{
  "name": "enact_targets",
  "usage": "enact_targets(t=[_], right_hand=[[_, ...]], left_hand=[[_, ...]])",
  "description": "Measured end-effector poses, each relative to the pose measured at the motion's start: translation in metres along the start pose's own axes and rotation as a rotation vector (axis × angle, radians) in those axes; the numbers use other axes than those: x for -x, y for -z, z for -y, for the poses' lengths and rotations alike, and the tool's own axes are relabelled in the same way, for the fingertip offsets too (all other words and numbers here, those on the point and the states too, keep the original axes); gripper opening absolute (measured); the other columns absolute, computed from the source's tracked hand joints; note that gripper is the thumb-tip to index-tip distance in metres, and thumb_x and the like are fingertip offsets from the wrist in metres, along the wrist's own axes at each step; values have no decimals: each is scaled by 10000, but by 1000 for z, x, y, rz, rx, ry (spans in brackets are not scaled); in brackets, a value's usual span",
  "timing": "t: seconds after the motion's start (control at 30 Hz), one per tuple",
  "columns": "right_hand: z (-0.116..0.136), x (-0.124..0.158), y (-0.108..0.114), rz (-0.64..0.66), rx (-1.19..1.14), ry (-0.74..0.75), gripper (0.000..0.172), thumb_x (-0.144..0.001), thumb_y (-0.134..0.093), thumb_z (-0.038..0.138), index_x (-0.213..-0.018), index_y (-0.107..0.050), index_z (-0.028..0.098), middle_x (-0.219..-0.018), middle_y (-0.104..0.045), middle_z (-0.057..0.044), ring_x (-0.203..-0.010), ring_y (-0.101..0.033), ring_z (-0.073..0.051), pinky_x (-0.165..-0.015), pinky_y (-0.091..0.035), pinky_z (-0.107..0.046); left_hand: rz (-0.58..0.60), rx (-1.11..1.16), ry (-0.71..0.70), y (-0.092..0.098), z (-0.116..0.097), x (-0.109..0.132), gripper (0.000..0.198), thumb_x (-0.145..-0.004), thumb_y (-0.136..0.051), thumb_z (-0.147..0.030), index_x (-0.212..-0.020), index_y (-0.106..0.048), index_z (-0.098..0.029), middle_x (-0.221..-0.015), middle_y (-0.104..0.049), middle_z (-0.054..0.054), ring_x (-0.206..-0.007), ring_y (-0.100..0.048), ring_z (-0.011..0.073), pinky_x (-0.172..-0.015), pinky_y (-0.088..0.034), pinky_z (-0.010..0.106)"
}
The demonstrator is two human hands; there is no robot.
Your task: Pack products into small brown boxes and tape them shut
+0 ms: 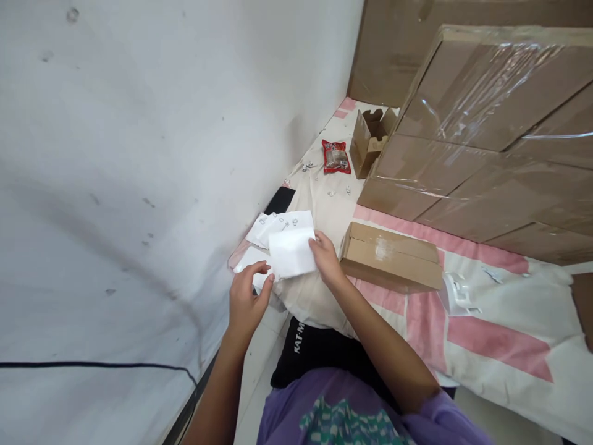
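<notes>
Both hands hold a white sheet of paper (291,252) just above the cloth-covered table (491,321). My left hand (245,300) pinches its lower left corner. Along the sheet's right edge, my right hand (325,259) grips with fingers curled. Under and behind it lie more white papers (282,222), some with small metal clips on them. A closed flat cardboard box (391,256) sits just right of my right hand.
A white wall (139,154) runs along the left. Large plastic-wrapped cartons (491,142) fill the right back. A small open carton (368,139), a red snack packet (336,156), scattered metal clips (307,165), a white plastic part (456,295) and a black item (280,199) lie on the cloth.
</notes>
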State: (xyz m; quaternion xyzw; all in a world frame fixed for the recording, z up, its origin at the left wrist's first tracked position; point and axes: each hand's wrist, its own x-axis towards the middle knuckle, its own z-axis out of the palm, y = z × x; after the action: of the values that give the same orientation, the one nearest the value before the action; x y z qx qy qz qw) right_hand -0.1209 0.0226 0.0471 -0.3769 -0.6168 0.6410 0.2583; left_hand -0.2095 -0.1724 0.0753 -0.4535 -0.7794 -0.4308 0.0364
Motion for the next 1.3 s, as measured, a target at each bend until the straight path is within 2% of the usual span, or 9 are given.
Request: enact_targets(t=[0.17,0.3,0.37,0.5,0.73,0.9,1.03,1.17,1.3], right_hand=[[-10,-20,-22,-132,86,124,692,-905,-549,300,-1541,-293,204,-1511,-463,-182,-1355,-492,-256,-1084,-443,-441],[-33,49,-8,300,106,414,513,-919,-612,345,-1409,-518,224,-1336,-616,-133,-1239,-584,-234,-1018,-489,-402],[-40,82,2,360,107,452,413,-910,-647,326,-1306,-607,214,-1183,-679,-107,-1086,-642,-217,-928,-522,-367],[-43,118,31,82,116,377,150,-963,-584,297,-1011,-693,205,-899,-696,-51,-806,-632,-173,-769,-516,-314],[-64,165,136,-336,255,295,149,-971,-551,293,-879,-649,226,-826,-680,-37,-766,-630,-193,-723,-493,-327],[-79,175,216,-866,339,120,131,-925,-606,342,-928,-662,223,-888,-711,-54,-821,-654,-232,-782,-510,-375],[-78,150,250,-867,368,142,157,-914,-583,290,-1023,-671,219,-1018,-742,-77,-969,-687,-262,-891,-527,-422],[-78,125,253,-814,332,247,223,-904,-556,224,-1101,-660,216,-1115,-732,-87,-1083,-672,-268,-969,-516,-440],[-82,114,245,-788,285,286,231,-910,-534,191,-1098,-664,228,-1109,-725,-78,-1073,-667,-251,-954,-526,-419]], left_hand=[[2,51,131,1,4,16,210,-949,-606,-327,-1141,-605,-239,-1074,-701,43,-978,-645,205,-904,-493,381],[-5,139,234,-13,8,27,250,-937,-620,-363,-1145,-601,-226,-1079,-692,59,-960,-651,202,-890,-520,381],[66,185,238,-27,6,30,264,-935,-619,-374,-1151,-598,-224,-1075,-689,67,-976,-655,211,-897,-529,392],[267,265,144,-64,-16,30,291,-947,-596,-370,-1199,-566,-227,-1100,-673,83,-1010,-652,222,-943,-518,425],[680,283,-250,-108,-50,1,314,-942,-615,-366,-1231,-596,-246,-1141,-674,89,-1052,-647,231,-944,-512,426],[342,372,-160,-137,-45,-40,336,-938,-600,-441,-1205,-647,-243,-1259,-606,109,-1107,-632,233,-938,-538,395],[402,500,62,-169,-53,-57,623,-939,-558,-538,-1506,-422,-316,-1635,-294,95,-1435,-441,267,-1135,-442,408],[536,575,193,-190,-67,-61,706,-970,-481,-532,-1594,-206,-349,-1644,-329,55,-1487,-378,225,-1184,-401,389],[547,572,159,-193,-69,-64,732,-947,-500,-544,-1593,-207,-362,-1667,-277,38,-1487,-374,244,-1180,-413,405]])
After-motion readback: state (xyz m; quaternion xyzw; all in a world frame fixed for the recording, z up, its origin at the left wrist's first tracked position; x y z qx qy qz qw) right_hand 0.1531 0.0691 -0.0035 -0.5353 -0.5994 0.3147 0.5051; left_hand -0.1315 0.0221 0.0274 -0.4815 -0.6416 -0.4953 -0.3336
